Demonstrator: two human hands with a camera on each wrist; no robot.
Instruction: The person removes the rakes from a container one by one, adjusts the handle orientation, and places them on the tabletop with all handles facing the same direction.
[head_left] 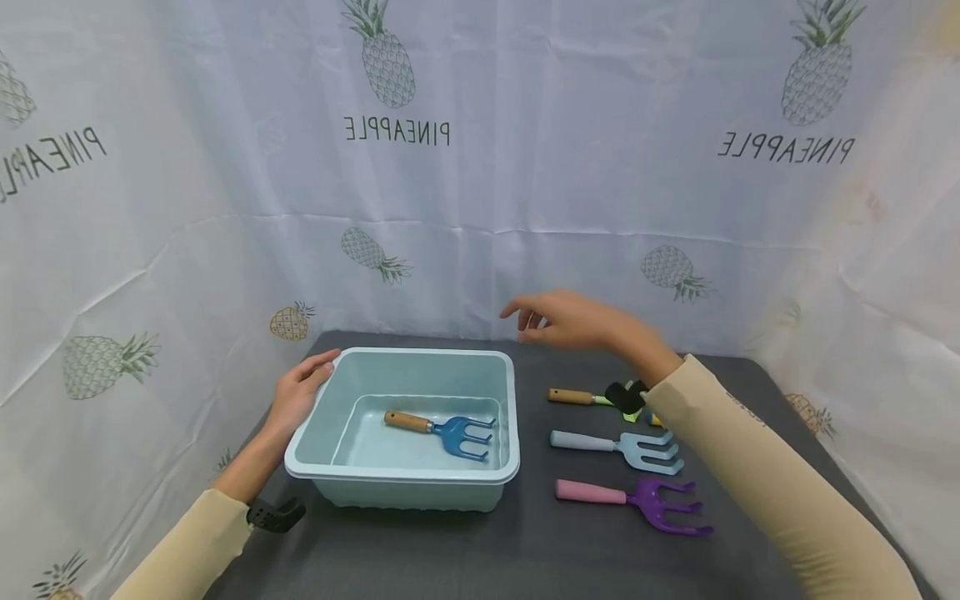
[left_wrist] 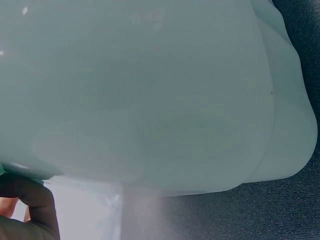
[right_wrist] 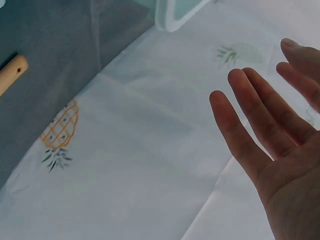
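Observation:
With my left hand (head_left: 297,395) I grip the left rim of a pale green plastic basin (head_left: 405,496); in the left wrist view, curled fingers (left_wrist: 37,205) show at the basin's edge. Inside the basin lies a blue hand rake (head_left: 454,435) with a wooden handle, tines to the right. My right hand (head_left: 573,320) hangs in the air beyond the basin's back right corner. Its fingers are loosely bent, and the right wrist view shows the hand (right_wrist: 287,165) holding nothing.
Right of the basin lie a light blue hand rake (head_left: 648,450), a purple one with a pink handle (head_left: 592,492), and a wooden-handled green tool (head_left: 572,396) partly hidden by my right wrist. The dark table (head_left: 420,558) ends at a pineapple-print curtain (head_left: 480,175).

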